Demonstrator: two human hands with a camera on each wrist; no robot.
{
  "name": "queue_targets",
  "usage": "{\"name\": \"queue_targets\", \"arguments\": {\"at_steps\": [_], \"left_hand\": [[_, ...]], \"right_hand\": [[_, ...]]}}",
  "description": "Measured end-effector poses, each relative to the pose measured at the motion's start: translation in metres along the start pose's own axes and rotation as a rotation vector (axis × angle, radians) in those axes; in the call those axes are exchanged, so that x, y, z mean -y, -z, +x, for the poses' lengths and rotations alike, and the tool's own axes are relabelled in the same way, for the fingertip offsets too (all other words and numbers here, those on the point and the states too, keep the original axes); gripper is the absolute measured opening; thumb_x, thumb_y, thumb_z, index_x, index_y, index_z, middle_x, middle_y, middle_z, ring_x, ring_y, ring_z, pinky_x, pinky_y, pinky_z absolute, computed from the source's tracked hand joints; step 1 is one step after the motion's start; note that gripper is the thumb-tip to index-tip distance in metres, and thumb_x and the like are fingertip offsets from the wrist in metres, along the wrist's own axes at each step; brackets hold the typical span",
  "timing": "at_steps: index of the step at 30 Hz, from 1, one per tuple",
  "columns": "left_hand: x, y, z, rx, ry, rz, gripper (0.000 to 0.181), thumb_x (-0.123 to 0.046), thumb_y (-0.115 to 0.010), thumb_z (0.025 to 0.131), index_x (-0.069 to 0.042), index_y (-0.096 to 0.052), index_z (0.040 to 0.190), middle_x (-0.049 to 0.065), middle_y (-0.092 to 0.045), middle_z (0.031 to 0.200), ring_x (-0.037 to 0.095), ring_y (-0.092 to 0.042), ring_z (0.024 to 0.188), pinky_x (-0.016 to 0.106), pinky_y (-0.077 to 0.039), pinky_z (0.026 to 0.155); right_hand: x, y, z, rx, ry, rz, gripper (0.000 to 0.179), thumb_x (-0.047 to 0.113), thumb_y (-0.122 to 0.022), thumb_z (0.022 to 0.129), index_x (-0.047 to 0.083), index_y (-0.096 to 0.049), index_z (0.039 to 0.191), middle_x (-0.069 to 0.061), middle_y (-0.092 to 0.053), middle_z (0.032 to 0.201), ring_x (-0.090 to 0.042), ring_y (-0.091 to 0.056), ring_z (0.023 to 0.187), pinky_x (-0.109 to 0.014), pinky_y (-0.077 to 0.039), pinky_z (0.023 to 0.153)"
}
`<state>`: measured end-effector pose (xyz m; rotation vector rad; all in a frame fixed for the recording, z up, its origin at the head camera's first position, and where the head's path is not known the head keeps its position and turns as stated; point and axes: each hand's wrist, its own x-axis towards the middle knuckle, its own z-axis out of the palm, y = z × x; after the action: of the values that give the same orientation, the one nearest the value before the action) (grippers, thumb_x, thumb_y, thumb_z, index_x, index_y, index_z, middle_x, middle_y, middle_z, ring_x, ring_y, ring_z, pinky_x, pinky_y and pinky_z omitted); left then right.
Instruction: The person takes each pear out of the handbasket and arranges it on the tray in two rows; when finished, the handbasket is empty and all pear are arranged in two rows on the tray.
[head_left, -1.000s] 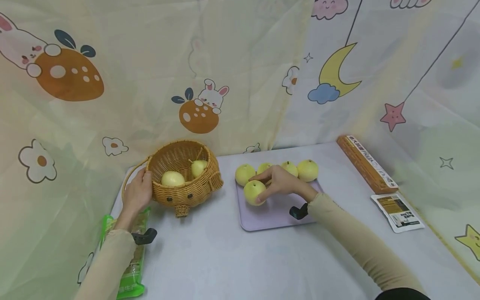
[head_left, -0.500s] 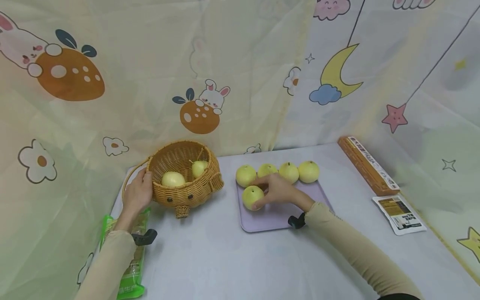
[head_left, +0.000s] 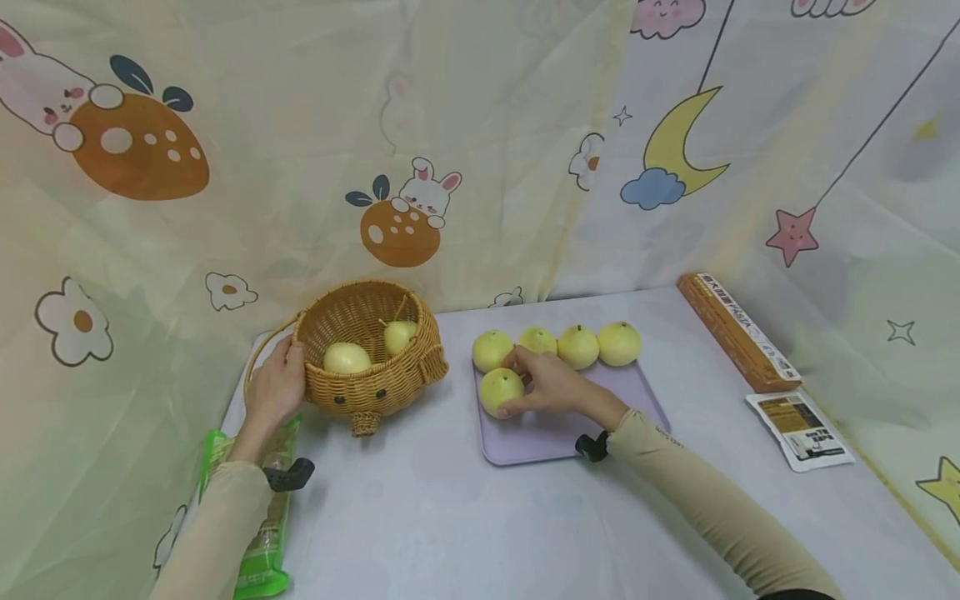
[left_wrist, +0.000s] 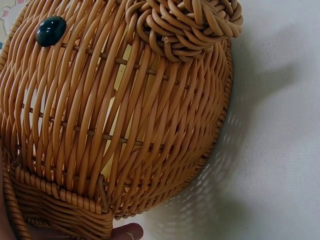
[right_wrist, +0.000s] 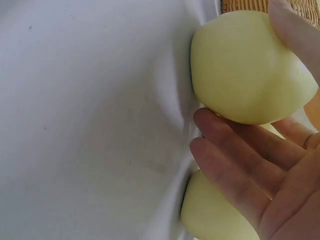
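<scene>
My left hand (head_left: 274, 385) grips the left side of a wicker basket (head_left: 390, 383) shaped like an animal face, by its rim and handle. Inside the basket lie two yellow pears (head_left: 347, 358), one with a long stem. My right hand (head_left: 551, 382) holds a pear (head_left: 501, 393) at the left of a lilac tray (head_left: 525, 446), thumb in front and fingers behind. In the right wrist view that pear (right_wrist: 245, 67) sits low against the tray. Behind it, several more pears (head_left: 618, 343) form a row along the tray's back edge. The left wrist view shows mostly wicker weave (left_wrist: 125, 110).
A green plastic packet (head_left: 266, 542) lies under my left forearm. At the right stand a long brown box (head_left: 738, 333) and a white-and-brown pouch (head_left: 798, 431). A printed cloth curtain (head_left: 487, 125) hangs behind the white table (head_left: 420, 517).
My right hand has shifted slightly left and down with the pear, then settled near the tray's left edge. The left hand and basket have stayed in place.
</scene>
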<state>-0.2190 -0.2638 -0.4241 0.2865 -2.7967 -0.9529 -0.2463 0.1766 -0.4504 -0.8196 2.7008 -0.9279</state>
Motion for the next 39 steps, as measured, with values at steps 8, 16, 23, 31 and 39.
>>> {"name": "queue_targets", "arguments": {"at_steps": [8, 16, 23, 31, 39], "left_hand": [[-0.002, 0.001, 0.001, -0.001, 0.002, -0.004, 0.073, -0.047, -0.011, 0.111, -0.003, -0.034, 0.165, 0.03, -0.048, 0.157, 0.059, -0.048, 0.139, 0.073, -0.038, 0.111], [-0.002, 0.002, 0.001, 0.002, 0.013, -0.001, 0.073, -0.048, -0.011, 0.111, -0.004, -0.033, 0.165, 0.03, -0.048, 0.158, 0.059, -0.047, 0.14, 0.073, -0.037, 0.111], [0.0, 0.001, 0.002, 0.001, 0.028, 0.002, 0.073, -0.049, -0.011, 0.111, -0.006, -0.033, 0.166, 0.028, -0.047, 0.159, 0.058, -0.047, 0.141, 0.072, -0.036, 0.113], [0.001, 0.001, 0.0, -0.004, 0.02, -0.002, 0.072, -0.048, -0.012, 0.11, -0.007, -0.034, 0.166, 0.027, -0.047, 0.16, 0.059, -0.047, 0.14, 0.072, -0.037, 0.112], [0.0, 0.001, 0.0, -0.003, 0.016, -0.01, 0.073, -0.049, -0.012, 0.11, -0.008, -0.034, 0.166, 0.026, -0.046, 0.161, 0.059, -0.046, 0.141, 0.073, -0.035, 0.114]], "right_hand": [[0.004, 0.0, 0.002, -0.037, 0.025, -0.074, 0.069, 0.057, -0.089, 0.079, 0.017, -0.058, 0.126, -0.009, -0.077, 0.118, -0.006, -0.071, 0.081, -0.028, -0.059, 0.075], [0.006, 0.0, 0.003, -0.03, 0.058, -0.04, 0.071, 0.051, -0.089, 0.083, 0.012, -0.055, 0.132, -0.013, -0.076, 0.115, -0.007, -0.072, 0.077, -0.026, -0.059, 0.074], [0.008, 0.007, -0.002, 0.03, 0.037, -0.041, 0.085, 0.051, -0.09, 0.08, 0.014, -0.047, 0.143, -0.018, -0.073, 0.127, -0.016, -0.076, 0.091, -0.036, -0.06, 0.085], [0.032, 0.039, -0.004, 0.086, 0.016, -0.115, 0.082, 0.057, -0.079, 0.09, 0.01, -0.045, 0.149, -0.025, -0.073, 0.127, -0.037, -0.072, 0.118, -0.05, -0.057, 0.098], [0.07, 0.071, 0.03, 0.045, 0.094, -0.069, 0.06, 0.048, -0.075, 0.097, 0.009, -0.058, 0.14, -0.017, -0.073, 0.134, -0.029, -0.075, 0.118, -0.046, -0.059, 0.099]]}}
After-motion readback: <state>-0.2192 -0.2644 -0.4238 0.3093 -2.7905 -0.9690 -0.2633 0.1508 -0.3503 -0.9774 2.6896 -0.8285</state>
